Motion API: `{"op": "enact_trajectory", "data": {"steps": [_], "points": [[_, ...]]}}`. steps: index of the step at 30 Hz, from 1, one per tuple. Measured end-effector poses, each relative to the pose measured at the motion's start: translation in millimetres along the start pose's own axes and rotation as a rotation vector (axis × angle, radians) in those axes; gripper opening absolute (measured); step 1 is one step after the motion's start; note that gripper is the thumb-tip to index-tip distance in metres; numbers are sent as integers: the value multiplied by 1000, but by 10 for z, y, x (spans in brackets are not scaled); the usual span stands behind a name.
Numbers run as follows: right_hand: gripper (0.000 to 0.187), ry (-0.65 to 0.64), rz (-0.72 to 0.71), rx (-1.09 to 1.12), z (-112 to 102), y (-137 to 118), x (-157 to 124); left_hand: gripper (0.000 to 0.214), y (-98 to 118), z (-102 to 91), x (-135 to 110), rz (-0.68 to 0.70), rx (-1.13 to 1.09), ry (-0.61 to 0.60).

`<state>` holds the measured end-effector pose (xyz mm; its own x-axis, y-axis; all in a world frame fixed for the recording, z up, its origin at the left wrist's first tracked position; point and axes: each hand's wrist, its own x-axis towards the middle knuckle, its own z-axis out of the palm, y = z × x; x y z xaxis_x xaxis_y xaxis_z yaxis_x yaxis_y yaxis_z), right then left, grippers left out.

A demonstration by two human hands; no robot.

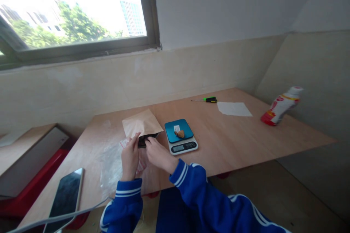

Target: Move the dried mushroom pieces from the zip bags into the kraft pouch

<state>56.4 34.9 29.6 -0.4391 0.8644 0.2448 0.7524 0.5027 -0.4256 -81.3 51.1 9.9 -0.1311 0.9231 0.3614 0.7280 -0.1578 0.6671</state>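
Note:
A brown paper bag (142,123) lies on the table with its dark mouth facing me. My left hand (130,156) grips the left side of the bag's opening between thumb and fingers. At the right of that mouth is my right hand (158,153), its fingertips curled in at the opening; what they pinch, if anything, is hidden. Just right of the bag stands a kitchen scale (183,148) with a blue top. On it rest a small brown lump (180,134) and a little white label (177,128).
Clear plastic bags (111,167) lie under and left of my hands. A tablet (67,196) with a white cable is at the table's left edge. Farther back are a screwdriver (210,99), white paper (234,109) and a red-and-white bottle (281,106).

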Motion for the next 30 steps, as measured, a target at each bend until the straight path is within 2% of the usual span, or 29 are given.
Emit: {"op": "enact_trajectory", "data": {"steps": [4, 7, 9, 11, 12, 15, 17, 21, 24, 26, 27, 30], "points": [[38, 78, 96, -49, 139, -167, 195, 36, 40, -22, 6, -4, 19, 17], [34, 93, 128, -58, 100, -241, 134, 35, 54, -47, 21, -10, 66, 22], [29, 70, 81, -16, 12, -181, 21, 35, 41, -80, 31, -9, 77, 19], [25, 73, 0, 55, -102, 12, -124, 35, 13, -116, 33, -8, 64, 13], [25, 122, -1, 69, -159, 155, -199, 35, -2, -130, 31, -8, 57, 9], [26, 268, 177, -97, -287, 660, -385, 35, -21, -143, 16, -26, 55, 13], [24, 232, 255, -191, -334, 942, -457, 35, -6, -131, 6, -26, 52, 21], [20, 195, 242, -210, -433, 1189, -531, 36, 23, -116, -2, -15, 35, 36], [21, 316, 260, -184, -584, 1313, -642, 37, -5, -132, -1, -14, 26, 31], [25, 423, 377, -213, -681, 1483, -778, 37, -32, -143, -1, -3, 12, 32], [25, 432, 460, -255, -713, 1591, -861, 38, -42, -146, -2, 0, 7, 34], [26, 349, 637, -367, -720, 1912, -1132, 39, -49, -145, -4, -11, 11, 33]]}}
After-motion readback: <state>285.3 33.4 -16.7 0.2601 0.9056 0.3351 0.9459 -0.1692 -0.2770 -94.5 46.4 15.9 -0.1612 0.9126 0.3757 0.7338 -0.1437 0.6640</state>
